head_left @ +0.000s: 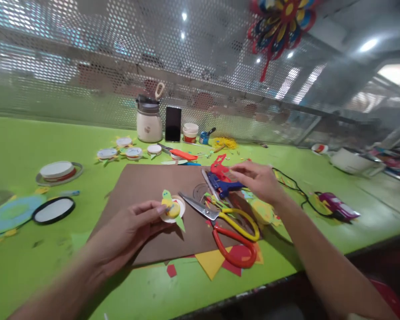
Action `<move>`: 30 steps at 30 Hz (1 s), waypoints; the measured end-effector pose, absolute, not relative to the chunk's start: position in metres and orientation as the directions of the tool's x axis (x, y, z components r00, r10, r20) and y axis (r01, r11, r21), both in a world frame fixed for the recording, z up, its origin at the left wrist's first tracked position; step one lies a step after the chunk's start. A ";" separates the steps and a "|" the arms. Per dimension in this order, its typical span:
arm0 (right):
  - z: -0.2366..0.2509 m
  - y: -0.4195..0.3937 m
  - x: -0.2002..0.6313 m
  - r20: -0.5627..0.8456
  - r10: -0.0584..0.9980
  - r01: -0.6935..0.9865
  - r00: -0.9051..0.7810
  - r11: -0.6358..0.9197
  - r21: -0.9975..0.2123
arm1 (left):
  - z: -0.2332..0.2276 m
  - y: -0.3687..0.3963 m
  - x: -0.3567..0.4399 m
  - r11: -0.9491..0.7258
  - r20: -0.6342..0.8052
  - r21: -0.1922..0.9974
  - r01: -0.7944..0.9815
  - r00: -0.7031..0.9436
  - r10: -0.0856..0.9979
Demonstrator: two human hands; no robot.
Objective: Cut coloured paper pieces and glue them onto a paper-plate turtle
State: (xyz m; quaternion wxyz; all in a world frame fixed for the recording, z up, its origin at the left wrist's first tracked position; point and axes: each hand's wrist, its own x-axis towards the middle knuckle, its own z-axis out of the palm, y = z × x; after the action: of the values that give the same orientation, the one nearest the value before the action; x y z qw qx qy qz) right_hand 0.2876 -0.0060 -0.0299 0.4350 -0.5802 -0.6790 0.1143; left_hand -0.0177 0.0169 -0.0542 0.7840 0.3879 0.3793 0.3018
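Observation:
My left hand (143,224) pinches a small paper turtle (171,208) between thumb and fingers. The turtle has a green head, a yellow body and a white round base. My right hand (258,178) is closed at a blue and red glue gun (222,183), with the fingertips by its red part. The gun's far side is partly hidden by the fingers. Between my hands, large scissors (216,218) with one yellow and one red handle lie part-open on a brown board (130,186). Paper scraps lie around the glue gun, and a yellow paper piece (263,211) sits beneath my right wrist.
Several paper-trimmed discs (133,153) stand at the back left, near an orange-handled cutter (183,154). Behind are a white jar (149,124), a phone (173,124) and small tubs (190,132). A cable runs to a purple device (340,206). Coloured paper (210,264) lies by the front edge.

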 end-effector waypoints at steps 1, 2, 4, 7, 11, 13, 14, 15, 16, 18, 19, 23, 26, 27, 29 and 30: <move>-0.031 -0.001 0.301 0.462 0.878 0.686 0.125 0.260 -0.679 | -0.054 0.017 -0.018 0.521 -0.371 0.837 -0.168 0.525 0.766; -0.033 0.004 0.314 0.476 0.860 0.692 0.184 0.231 -0.684 | -0.053 0.017 -0.018 0.525 -0.382 0.837 -0.153 0.523 0.762; -0.036 0.013 0.340 0.498 0.826 0.714 0.264 0.179 -0.677 | -0.053 0.018 -0.018 0.517 -0.391 0.847 -0.125 0.514 0.764; -0.040 0.023 0.364 0.487 0.823 0.759 0.293 0.109 -0.642 | -0.056 0.021 -0.019 0.508 -0.397 0.856 -0.095 0.509 0.764; -0.045 0.025 0.348 0.380 0.919 0.850 0.105 0.115 -0.513 | -0.061 0.024 -0.019 0.502 -0.388 0.859 -0.101 0.510 0.767; -0.049 0.023 0.328 0.294 0.953 0.885 -0.070 0.196 -0.423 | -0.062 0.024 -0.018 0.509 -0.384 0.854 -0.110 0.527 0.758; -0.052 0.022 0.320 0.253 0.956 0.894 -0.147 0.237 -0.379 | -0.063 0.024 -0.018 0.514 -0.383 0.850 -0.116 0.534 0.754; -0.055 0.021 0.313 0.219 0.954 0.902 -0.205 0.271 -0.337 | -0.064 0.023 -0.018 0.521 -0.387 0.845 -0.118 0.536 0.750; -0.059 0.020 0.307 0.192 0.950 0.908 -0.245 0.294 -0.297 | -0.064 0.022 -0.018 0.527 -0.390 0.841 -0.122 0.537 0.748; -0.067 0.021 0.303 0.161 0.945 0.921 -0.284 0.315 -0.230 | -0.065 0.020 -0.018 0.527 -0.386 0.840 -0.130 0.542 0.747; -0.070 0.022 0.303 0.151 0.944 0.925 -0.294 0.321 -0.205 | -0.065 0.019 -0.018 0.521 -0.370 0.842 -0.141 0.551 0.748; -0.080 0.025 0.310 0.147 0.935 0.928 -0.323 0.343 -0.148 | -0.067 0.017 -0.018 0.505 -0.338 0.847 -0.167 0.565 0.753; -0.078 0.026 0.317 0.174 0.925 0.923 -0.338 0.362 -0.132 | -0.067 0.018 -0.017 0.507 -0.344 0.848 -0.157 0.565 0.750; -0.077 0.026 0.319 0.185 0.921 0.920 -0.343 0.370 -0.131 | -0.067 0.019 -0.017 0.505 -0.344 0.850 -0.153 0.564 0.751; -0.075 0.027 0.325 0.210 0.911 0.913 -0.354 0.386 -0.134 | -0.066 0.020 -0.018 0.503 -0.347 0.852 -0.147 0.560 0.752; -0.074 0.028 0.328 0.224 0.906 0.910 -0.358 0.393 -0.134 | -0.065 0.020 -0.018 0.506 -0.351 0.850 -0.147 0.559 0.752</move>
State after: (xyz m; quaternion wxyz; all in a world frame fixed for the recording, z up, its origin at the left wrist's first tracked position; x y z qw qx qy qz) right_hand 0.3275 0.0280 -0.0741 0.1314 -0.5509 -0.8241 -0.0065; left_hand -0.0179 0.0203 -0.0650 0.7840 0.4058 0.3723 0.2866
